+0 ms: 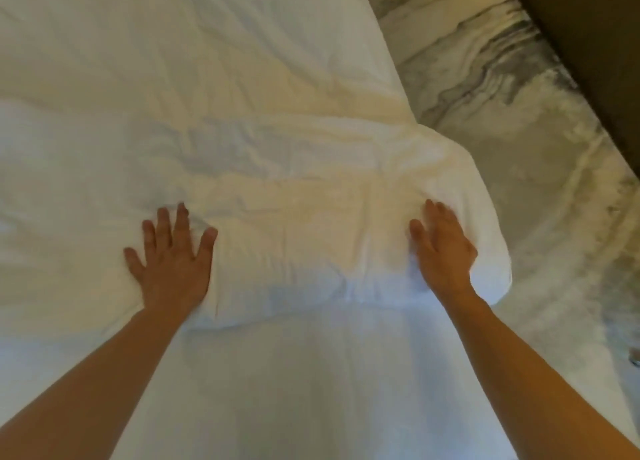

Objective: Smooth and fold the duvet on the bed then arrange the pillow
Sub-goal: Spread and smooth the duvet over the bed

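Both palms are pressing flat, fingers spread apart, on the crumpled white fabric duvet (277,189): left hand (171,262) mid-bed, right hand (441,251) near its rounded corner beside the grey-veined marble floor (519,130).

To my right I see a marbled grey floor (540,120), and beyond that floor a brown wall (595,36).

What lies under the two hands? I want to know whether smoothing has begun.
Both the left hand and right hand lie flat on the white duvet. Whatever is beneath that fabric is hidden.
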